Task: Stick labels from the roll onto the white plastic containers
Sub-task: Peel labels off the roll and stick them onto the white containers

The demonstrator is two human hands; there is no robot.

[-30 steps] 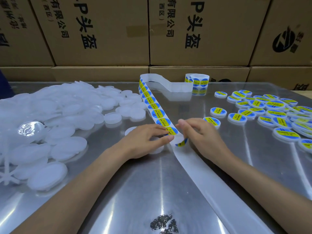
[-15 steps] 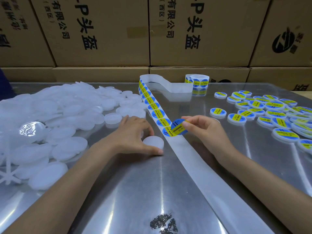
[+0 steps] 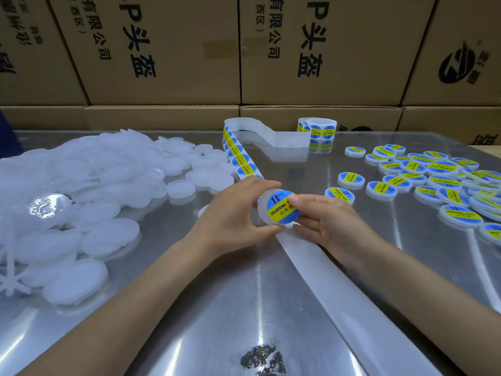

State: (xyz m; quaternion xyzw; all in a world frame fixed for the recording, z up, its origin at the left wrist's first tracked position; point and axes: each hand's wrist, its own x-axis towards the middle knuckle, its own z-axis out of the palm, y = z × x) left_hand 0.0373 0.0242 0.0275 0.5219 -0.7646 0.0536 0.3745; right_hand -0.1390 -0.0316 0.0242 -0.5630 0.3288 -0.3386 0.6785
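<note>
Left hand grips a white container by its rim, fingers curled round it, tilted up off the table. Right hand pinches the same container from the other side, thumb pressing a blue-yellow label onto its face. Container sits just above the bare backing strip, which runs toward the camera. Behind the container the strip carries unpeeled labels and curves back to the label roll, standing at the far table edge. Left of the container: pile of unlabelled containers. Right of it: labelled containers spread flat. Cardboard boxes stacked behind the roll.
</note>
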